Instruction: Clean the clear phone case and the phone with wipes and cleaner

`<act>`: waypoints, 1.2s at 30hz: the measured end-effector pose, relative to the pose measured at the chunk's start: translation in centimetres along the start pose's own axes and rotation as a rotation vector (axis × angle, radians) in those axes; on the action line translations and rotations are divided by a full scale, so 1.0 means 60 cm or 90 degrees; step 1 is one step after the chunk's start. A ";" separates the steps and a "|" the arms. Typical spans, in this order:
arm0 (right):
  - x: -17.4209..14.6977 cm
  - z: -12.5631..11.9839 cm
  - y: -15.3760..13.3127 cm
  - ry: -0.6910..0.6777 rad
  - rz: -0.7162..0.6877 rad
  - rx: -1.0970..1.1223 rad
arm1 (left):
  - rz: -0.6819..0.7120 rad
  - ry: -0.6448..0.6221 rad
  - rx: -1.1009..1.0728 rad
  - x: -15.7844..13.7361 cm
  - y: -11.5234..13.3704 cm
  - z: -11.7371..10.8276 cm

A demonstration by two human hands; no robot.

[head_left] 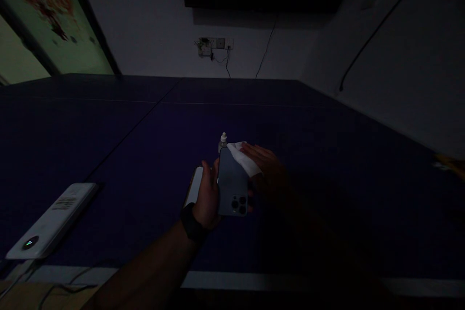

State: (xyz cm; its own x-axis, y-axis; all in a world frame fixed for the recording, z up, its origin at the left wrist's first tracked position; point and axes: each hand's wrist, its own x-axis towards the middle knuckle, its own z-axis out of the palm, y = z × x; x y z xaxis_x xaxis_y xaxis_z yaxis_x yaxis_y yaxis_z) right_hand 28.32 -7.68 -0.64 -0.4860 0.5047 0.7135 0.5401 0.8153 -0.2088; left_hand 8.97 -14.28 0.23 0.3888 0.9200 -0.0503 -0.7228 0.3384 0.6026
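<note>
Left grip [208, 199] clamped round phone [230, 181], thumb along its edge, right grip [268, 165], fingers together, holding cloth [244, 158] against phone

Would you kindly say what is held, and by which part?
Left grip: blue-grey phone, by its long edges. Right grip: white wipe, by its right side.

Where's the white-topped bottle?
In the head view, the white-topped bottle stands near the middle, just beyond the grey smartphone in the left hand and left of the white cloth.
</note>
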 end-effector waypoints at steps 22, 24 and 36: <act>0.003 0.009 0.006 0.010 -0.085 0.063 | -0.001 0.008 0.007 -0.003 0.003 0.000; 0.002 0.009 0.007 -0.008 -0.120 0.085 | -0.003 0.018 0.006 -0.003 0.004 0.001; -0.001 0.005 0.016 -0.080 -0.146 0.059 | -0.011 0.044 0.008 0.001 0.003 0.004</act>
State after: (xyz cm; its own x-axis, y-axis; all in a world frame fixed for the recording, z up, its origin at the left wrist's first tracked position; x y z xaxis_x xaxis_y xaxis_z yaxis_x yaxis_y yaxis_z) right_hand 28.66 -6.88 -1.08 -0.6727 0.3303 0.6621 0.3436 0.9319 -0.1157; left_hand 9.04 -14.19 0.54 0.3603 0.9256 -0.1161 -0.7087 0.3525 0.6111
